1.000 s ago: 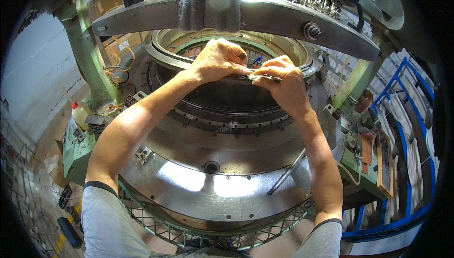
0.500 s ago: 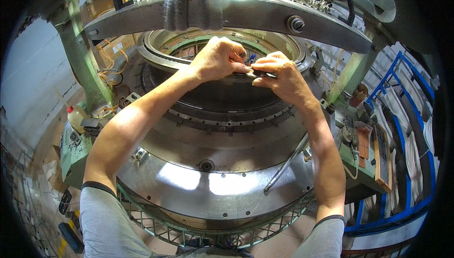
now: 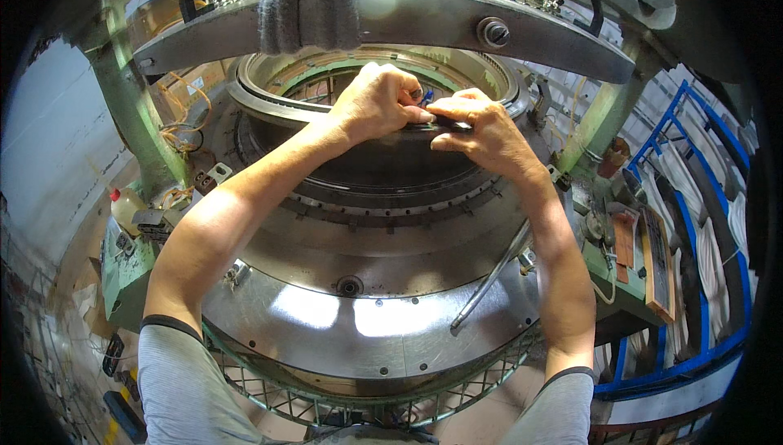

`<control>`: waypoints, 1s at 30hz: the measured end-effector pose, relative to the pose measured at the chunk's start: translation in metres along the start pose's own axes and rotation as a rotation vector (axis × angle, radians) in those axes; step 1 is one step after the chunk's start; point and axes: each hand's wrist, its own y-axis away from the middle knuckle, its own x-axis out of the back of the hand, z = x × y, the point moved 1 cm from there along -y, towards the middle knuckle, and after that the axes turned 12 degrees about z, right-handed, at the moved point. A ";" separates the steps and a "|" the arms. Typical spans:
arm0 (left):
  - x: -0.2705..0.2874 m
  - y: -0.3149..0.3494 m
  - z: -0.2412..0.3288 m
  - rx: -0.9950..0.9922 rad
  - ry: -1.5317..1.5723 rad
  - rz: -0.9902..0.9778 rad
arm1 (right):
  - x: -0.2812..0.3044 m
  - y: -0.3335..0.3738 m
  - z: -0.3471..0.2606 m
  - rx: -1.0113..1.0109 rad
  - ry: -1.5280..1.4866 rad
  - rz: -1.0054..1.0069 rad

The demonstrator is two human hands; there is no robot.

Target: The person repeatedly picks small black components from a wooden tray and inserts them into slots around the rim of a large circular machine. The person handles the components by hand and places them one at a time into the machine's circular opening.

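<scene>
Head view: a rod (image 3: 492,278) lies toward the right edge of the plate (image 3: 404,351). Beyond, over the near edge of the ring (image 3: 265,109), fingers of the right hand (image 3: 493,137) are closed on a dark piece (image 3: 457,125); those of the left hand (image 3: 371,106) draw together at its left end, grip unclear. A slackened pinch could drop the piece inside the ring.

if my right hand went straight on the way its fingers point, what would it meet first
Most likely the left hand, just to the left of the right hand, though depth is unclear in this view.
</scene>
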 end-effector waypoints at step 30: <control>-0.010 -0.018 0.013 0.191 0.002 -0.202 | 0.009 0.006 0.018 -0.066 -0.116 -0.031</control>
